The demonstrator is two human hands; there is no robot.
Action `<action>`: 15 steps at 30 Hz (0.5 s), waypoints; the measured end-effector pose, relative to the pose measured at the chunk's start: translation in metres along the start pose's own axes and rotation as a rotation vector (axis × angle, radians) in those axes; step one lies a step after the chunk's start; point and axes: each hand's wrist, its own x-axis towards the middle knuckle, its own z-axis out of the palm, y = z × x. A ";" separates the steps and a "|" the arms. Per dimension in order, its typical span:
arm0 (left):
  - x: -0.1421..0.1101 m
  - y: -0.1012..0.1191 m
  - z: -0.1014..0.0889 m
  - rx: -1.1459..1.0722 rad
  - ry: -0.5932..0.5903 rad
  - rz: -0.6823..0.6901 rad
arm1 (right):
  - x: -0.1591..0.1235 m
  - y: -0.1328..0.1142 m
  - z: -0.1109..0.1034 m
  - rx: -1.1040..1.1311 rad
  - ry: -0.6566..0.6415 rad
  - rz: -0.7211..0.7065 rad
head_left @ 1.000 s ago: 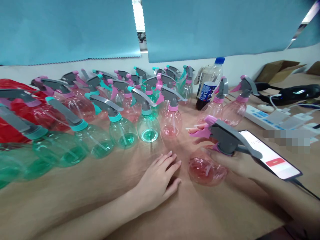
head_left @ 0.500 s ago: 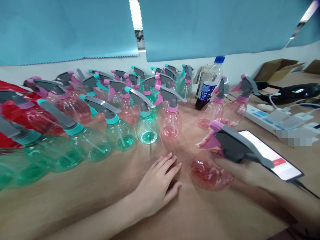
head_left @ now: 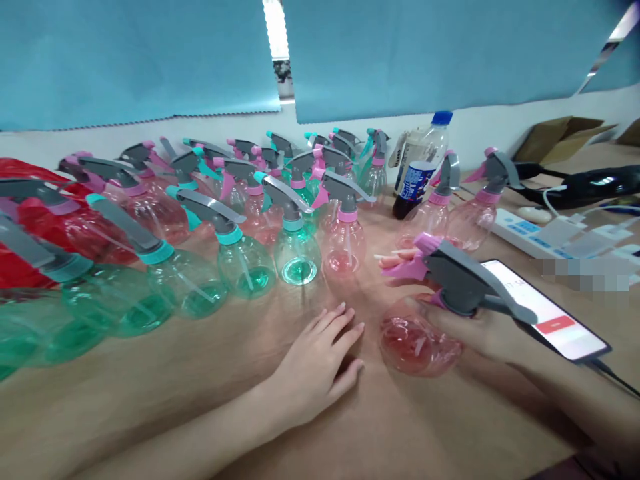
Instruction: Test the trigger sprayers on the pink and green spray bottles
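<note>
My right hand (head_left: 465, 330) is wrapped round the neck of a pink spray bottle (head_left: 413, 343) with a grey head and a pink trigger; its fingertips stick out beside the trigger. The bottle is tilted, its clear pink body just over the table. Palm down on the brown tabletop (head_left: 210, 413), my left hand (head_left: 317, 367) lies open with the fingers slightly spread and holds nothing. Closest beyond it stand a green spray bottle (head_left: 297, 257) and another pink spray bottle (head_left: 345, 247).
Several more green and pink spray bottles crowd the left and back. A cola bottle (head_left: 415, 180) stands at the back. To the right are a phone (head_left: 560, 320) with a lit screen, a white power strip (head_left: 520, 230) with plugs, and a cardboard box (head_left: 560, 140).
The pink spray bottle in my right hand has shifted slightly left, and the fingers beside its trigger have straightened. My left hand stays in place. The view has moved slightly.
</note>
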 end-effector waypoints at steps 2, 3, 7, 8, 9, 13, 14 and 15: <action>0.000 0.000 0.000 -0.009 -0.002 -0.005 | 0.000 0.001 0.001 0.021 0.013 -0.011; 0.001 0.000 -0.001 -0.015 -0.001 -0.010 | 0.000 0.002 0.002 0.021 0.015 -0.002; 0.001 0.000 0.000 -0.015 -0.001 -0.004 | 0.000 0.003 0.001 0.013 0.009 0.022; 0.001 0.000 0.000 -0.011 0.001 0.000 | 0.001 0.004 0.001 0.013 0.001 0.013; 0.000 -0.001 0.000 -0.008 0.004 0.002 | 0.001 0.004 0.001 0.012 -0.007 -0.001; 0.000 -0.002 0.001 -0.010 0.020 -0.007 | 0.000 0.003 0.001 -0.007 -0.031 0.006; 0.000 -0.002 0.001 -0.011 0.020 -0.005 | 0.000 0.002 0.001 -0.013 -0.023 0.018; 0.000 -0.002 0.001 -0.011 0.020 -0.002 | 0.000 0.001 0.002 -0.024 -0.002 0.025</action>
